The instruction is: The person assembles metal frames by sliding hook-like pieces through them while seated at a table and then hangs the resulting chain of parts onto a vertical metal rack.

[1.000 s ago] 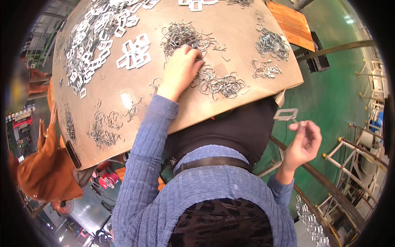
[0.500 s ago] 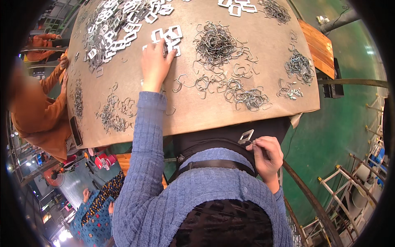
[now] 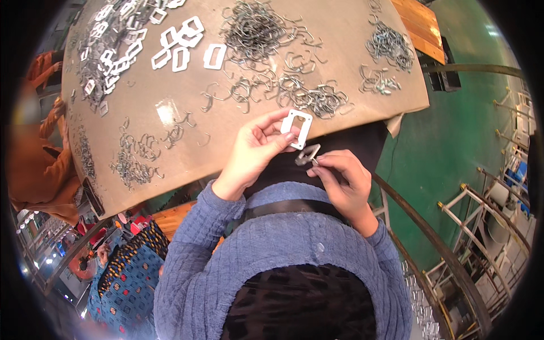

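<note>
A flat rectangular metal frame point(image 3: 305, 131) with a window in its middle is pinched between the thumb and fingers of my left hand point(image 3: 255, 148), at the table's near edge. Just below it, my right hand point(image 3: 344, 177) grips a second metal frame point(image 3: 306, 154), which is tilted; what joins it to the fingertips is too small to make out. The two frames are close together, and I cannot tell whether they touch. Several loose frames point(image 3: 180, 58) lie on the table beyond my left hand, with one single frame point(image 3: 215, 56) to their right.
The brown-covered table point(image 3: 187, 153) holds a large heap of bent wire hooks point(image 3: 252, 34), smaller hook piles point(image 3: 133, 158) at left, and another pile point(image 3: 390, 48) at right. Many metal frames point(image 3: 113, 48) spread at far left. A person in orange point(image 3: 48, 170) sits at the left edge.
My left hand has come back from the frames on the table, bringing one toward me. My right hand has moved left and up with its frame, so both hands are now near each other.
</note>
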Action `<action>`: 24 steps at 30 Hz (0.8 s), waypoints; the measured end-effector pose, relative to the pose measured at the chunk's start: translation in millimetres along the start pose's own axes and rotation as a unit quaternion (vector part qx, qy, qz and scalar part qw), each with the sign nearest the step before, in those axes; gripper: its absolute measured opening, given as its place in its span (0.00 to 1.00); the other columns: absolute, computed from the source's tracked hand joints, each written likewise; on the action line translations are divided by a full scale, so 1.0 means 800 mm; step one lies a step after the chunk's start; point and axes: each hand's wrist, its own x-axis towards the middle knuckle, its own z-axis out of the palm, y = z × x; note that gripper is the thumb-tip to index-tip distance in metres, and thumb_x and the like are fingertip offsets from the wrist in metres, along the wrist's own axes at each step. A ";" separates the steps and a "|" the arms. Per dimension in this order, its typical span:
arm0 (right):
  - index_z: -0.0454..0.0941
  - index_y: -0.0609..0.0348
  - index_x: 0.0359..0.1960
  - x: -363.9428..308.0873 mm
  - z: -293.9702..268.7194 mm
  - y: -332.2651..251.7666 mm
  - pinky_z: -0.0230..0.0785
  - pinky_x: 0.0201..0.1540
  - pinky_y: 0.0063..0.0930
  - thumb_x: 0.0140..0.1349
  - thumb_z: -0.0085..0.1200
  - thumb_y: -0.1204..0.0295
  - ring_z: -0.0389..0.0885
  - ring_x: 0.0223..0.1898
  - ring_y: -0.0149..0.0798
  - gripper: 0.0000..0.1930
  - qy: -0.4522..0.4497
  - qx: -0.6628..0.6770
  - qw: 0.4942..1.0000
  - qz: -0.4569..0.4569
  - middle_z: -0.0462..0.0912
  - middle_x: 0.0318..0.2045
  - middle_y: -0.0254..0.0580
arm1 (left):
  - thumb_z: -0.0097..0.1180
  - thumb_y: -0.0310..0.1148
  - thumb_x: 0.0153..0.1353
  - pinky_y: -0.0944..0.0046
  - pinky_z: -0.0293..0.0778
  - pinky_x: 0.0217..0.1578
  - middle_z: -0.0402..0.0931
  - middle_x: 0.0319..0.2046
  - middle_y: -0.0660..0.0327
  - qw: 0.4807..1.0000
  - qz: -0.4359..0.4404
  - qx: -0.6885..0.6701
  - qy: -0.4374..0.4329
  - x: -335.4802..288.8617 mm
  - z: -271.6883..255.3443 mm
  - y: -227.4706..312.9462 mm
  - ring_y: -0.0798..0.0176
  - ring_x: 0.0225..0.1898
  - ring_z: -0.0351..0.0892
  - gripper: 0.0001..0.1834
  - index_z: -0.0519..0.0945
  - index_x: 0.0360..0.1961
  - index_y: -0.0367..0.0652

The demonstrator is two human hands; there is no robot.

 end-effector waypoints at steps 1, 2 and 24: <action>0.76 0.67 0.33 -0.001 0.001 0.004 0.76 0.29 0.21 0.52 0.57 0.89 0.82 0.30 0.33 0.08 0.016 0.006 1.000 -0.004 0.79 0.30 0.46 | 0.52 0.28 0.65 0.66 0.78 0.44 0.79 0.42 0.55 1.000 -0.011 -0.002 -0.009 0.000 0.004 -0.008 0.62 0.42 0.81 0.17 0.69 0.54 0.37; 0.76 0.67 0.33 -0.005 -0.002 0.007 0.76 0.29 0.21 0.52 0.58 0.89 0.82 0.30 0.33 0.08 0.016 -0.009 1.000 -0.002 0.80 0.30 0.46 | 0.51 0.28 0.65 0.66 0.78 0.44 0.79 0.42 0.54 0.999 -0.024 -0.020 -0.012 -0.001 0.009 -0.014 0.62 0.43 0.81 0.16 0.68 0.53 0.38; 0.76 0.63 0.31 -0.021 -0.015 0.026 0.73 0.29 0.23 0.46 0.65 0.84 0.80 0.29 0.32 0.12 0.017 -0.110 0.993 0.038 0.79 0.31 0.42 | 0.53 0.20 0.58 0.63 0.77 0.44 0.80 0.44 0.54 0.923 0.218 0.284 -0.138 -0.022 0.019 -0.014 0.57 0.45 0.82 0.11 0.78 0.43 0.35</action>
